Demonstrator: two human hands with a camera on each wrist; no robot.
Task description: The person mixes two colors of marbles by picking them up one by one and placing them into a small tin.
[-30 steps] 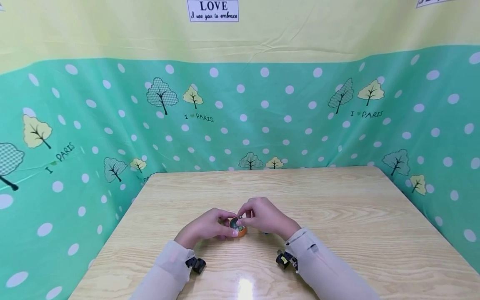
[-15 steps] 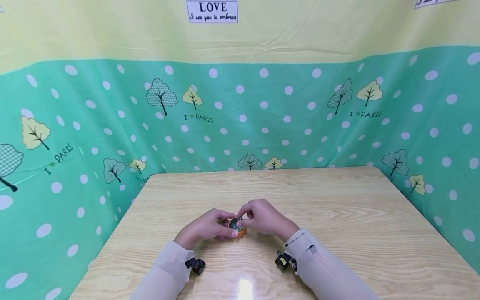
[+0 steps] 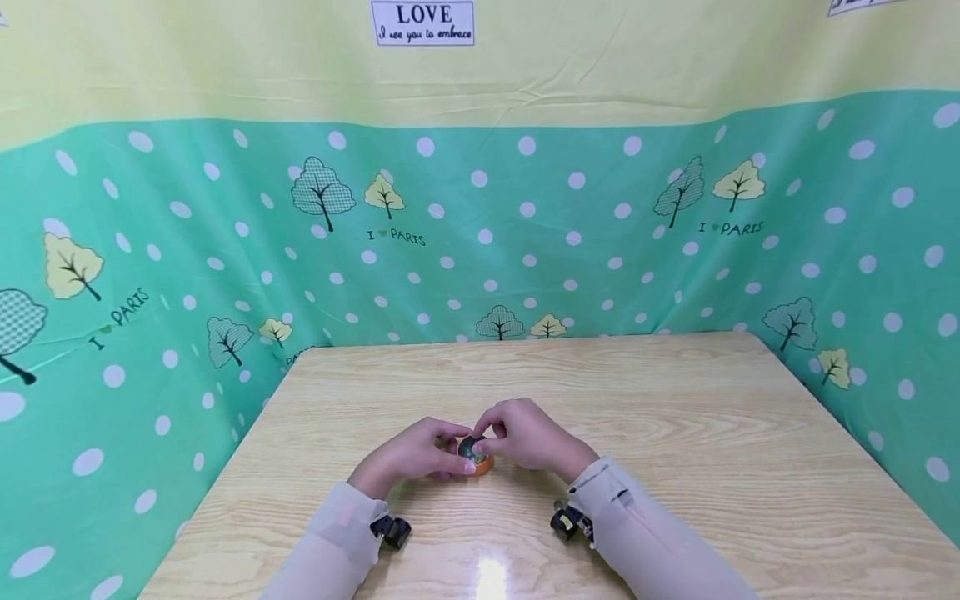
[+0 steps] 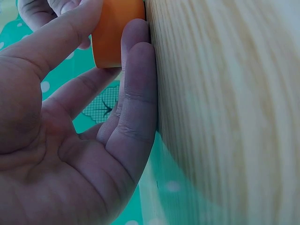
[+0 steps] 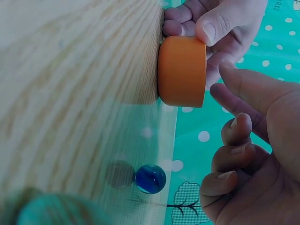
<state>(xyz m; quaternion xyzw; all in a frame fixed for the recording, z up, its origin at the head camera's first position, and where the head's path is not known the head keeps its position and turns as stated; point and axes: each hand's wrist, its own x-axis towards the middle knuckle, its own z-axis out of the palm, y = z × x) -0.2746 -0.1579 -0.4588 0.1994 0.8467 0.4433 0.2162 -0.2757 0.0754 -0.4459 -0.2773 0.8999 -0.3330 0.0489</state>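
A small orange cup stands upright on the table, with dark, glassy contents in its opening in the head view. My left hand grips its left side, thumb at the rim and fingers round the wall, as the left wrist view also shows. From the right, my right hand reaches over the opening. The right wrist view has its thumb and index fingertip close together just above the rim, with a gap and nothing visible between them; the other fingers curl inward. A blue glass marble lies on the table near that hand.
A blurred teal round thing sits in the near corner of the right wrist view. The wooden table ends at a green dotted curtain behind and at both sides. Small black cameras hang at the wrists.
A second ago a small bright thing showed at my right fingertips; it no longer shows there. A blue spot below the right hand has dropped out of the head view. The left hand stays put.
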